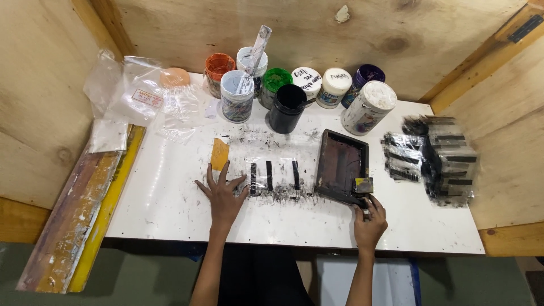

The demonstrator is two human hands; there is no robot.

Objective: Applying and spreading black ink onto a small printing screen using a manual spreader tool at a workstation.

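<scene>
White tabletop (170,209), smeared with black ink toward the middle, fills the space between plywood walls. Nearest the table's front edge, the left hand (222,195) lies flat with fingers spread wide, holding nothing, its fingertips touching the edge of a clear plastic sheet (273,178) that bears three short black stripes. The right hand (369,224) is closed on the handle of a small squeegee (363,187), whose blade rests at the near right corner of a small dark printing frame (341,164). That frame sits tilted just right of the striped sheet. A yellow card (219,153) lies just beyond the left hand's fingers. To the right, well apart from the hands, a heap of printed clear sheets (436,158) spreads toward the table's end. On the left, a long yellow-edged board (85,221) leans off the table's side, with crumpled plastic bags (141,99) above it. Farthest back, a row of ink jars (294,90) stands against the wall: orange, white, green, an open black one, purple, and one tipped white jar; a stirring stick (258,48) pokes out of one.
</scene>
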